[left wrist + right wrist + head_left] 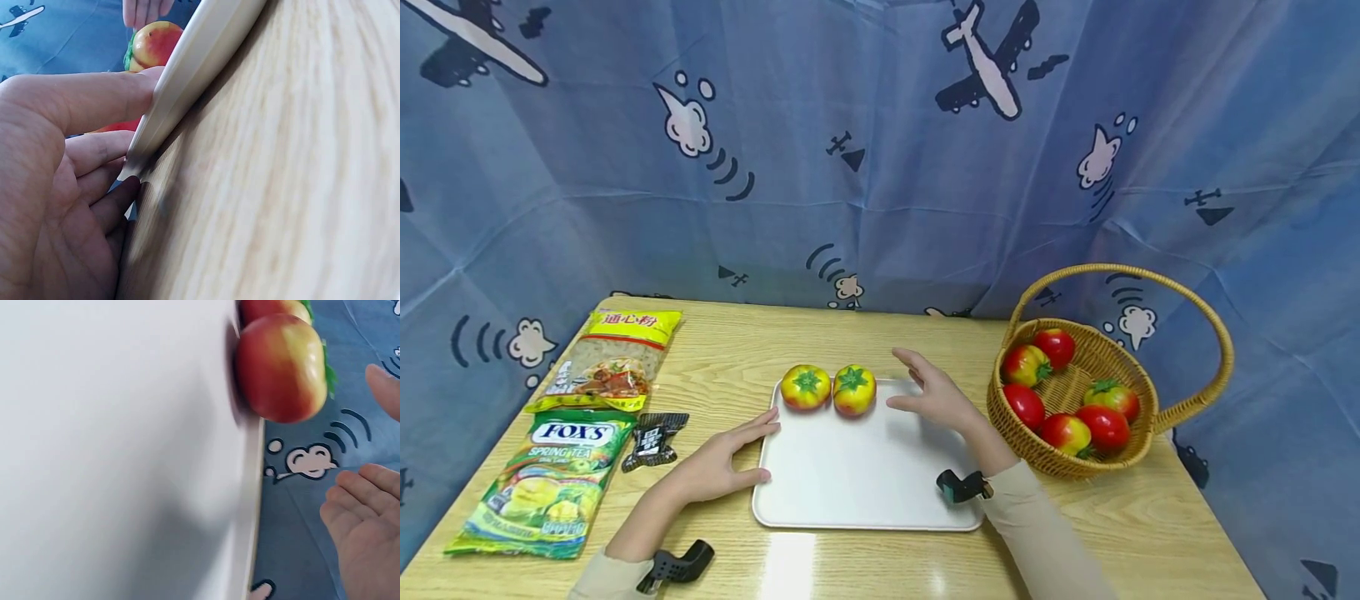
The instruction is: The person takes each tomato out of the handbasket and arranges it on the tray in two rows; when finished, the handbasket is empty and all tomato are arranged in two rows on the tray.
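Observation:
A white rectangular tray lies on the table. Two red-and-yellow tomatoes with green leafy tops, a left tomato and a right tomato, sit side by side at its far left corner. My left hand touches the tray's left rim, thumb and fingers spread apart along it; in the left wrist view the thumb reaches over the rim. Over the tray's far right part hovers my right hand, holding nothing, its thumb and fingers apart, to the right of the tomatoes.
At the right stands a wicker basket with a tall handle, containing several red and red-yellow tomatoes. Along the left lie a yellow pasta bag, a green candy bag and a small black packet. A blue curtain hangs behind the table.

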`<state>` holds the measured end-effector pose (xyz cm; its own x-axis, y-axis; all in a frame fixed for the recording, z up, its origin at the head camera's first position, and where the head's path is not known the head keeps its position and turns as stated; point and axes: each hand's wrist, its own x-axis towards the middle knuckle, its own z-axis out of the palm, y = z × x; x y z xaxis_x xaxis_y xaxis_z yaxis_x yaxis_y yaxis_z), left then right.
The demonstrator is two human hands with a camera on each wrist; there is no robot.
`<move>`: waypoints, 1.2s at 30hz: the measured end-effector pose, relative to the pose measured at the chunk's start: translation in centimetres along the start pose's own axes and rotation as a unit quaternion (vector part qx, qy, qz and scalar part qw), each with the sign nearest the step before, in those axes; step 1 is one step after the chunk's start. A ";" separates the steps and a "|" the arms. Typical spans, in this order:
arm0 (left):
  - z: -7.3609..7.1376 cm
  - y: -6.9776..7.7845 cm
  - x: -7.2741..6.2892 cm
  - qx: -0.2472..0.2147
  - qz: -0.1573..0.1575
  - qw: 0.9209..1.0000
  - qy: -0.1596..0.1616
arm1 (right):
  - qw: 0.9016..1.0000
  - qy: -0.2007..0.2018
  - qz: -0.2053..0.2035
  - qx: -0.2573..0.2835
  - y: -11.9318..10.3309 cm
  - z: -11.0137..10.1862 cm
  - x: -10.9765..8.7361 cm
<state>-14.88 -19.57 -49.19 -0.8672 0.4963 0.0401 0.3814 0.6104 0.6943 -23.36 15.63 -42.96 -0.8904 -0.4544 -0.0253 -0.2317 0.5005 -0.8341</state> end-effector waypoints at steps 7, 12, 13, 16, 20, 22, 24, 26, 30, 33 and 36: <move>0.0 -0.1 0.0 0.001 0.002 1.000 -0.001 | 0.999 0.026 -0.020 -0.007 -0.8 -2.4 -1.7; -0.1 0.0 0.0 0.002 0.003 1.000 0.000 | 0.999 0.038 -0.024 -0.016 -1.3 -4.4 -2.9; -0.1 0.0 0.0 0.001 0.003 1.000 0.000 | 0.999 0.041 -0.023 -0.019 -1.4 -4.8 -3.2; 0.0 0.0 0.0 0.000 0.000 1.000 -0.001 | 0.998 0.051 -0.024 -0.027 -1.5 -6.0 -3.8; 0.0 0.0 0.0 0.002 0.000 1.000 -0.001 | 0.997 0.065 -0.018 -0.036 -1.6 -7.6 -4.6; 0.1 -0.1 0.0 0.002 0.001 1.000 -0.001 | 0.997 0.072 -0.012 -0.039 -1.6 -8.4 -4.9; 0.1 -0.2 0.0 0.002 0.003 1.000 0.000 | 0.996 0.081 -0.003 -0.045 -1.6 -9.2 -5.2; 0.1 -0.3 0.0 0.001 0.002 1.000 0.000 | 0.995 0.091 0.007 -0.048 -1.6 -10.0 -5.5; 0.1 -0.4 0.0 0.001 -0.004 1.000 -0.001 | 0.993 0.106 0.020 -0.048 -1.5 -11.5 -6.1; 0.0 -0.4 -0.1 0.000 -0.008 1.000 -0.003 | 0.992 0.112 0.022 -0.050 -1.5 -12.6 -6.4; 0.0 -0.3 -0.1 0.000 -0.009 1.000 -0.002 | 0.992 0.114 0.027 -0.054 -1.4 -13.7 -6.7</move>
<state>-14.92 -19.76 -49.40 -0.8726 0.4878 0.0254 0.3660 0.6186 0.6952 -22.46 28.11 -34.07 -0.9653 -0.2522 0.0672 -0.2106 0.6007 -0.7712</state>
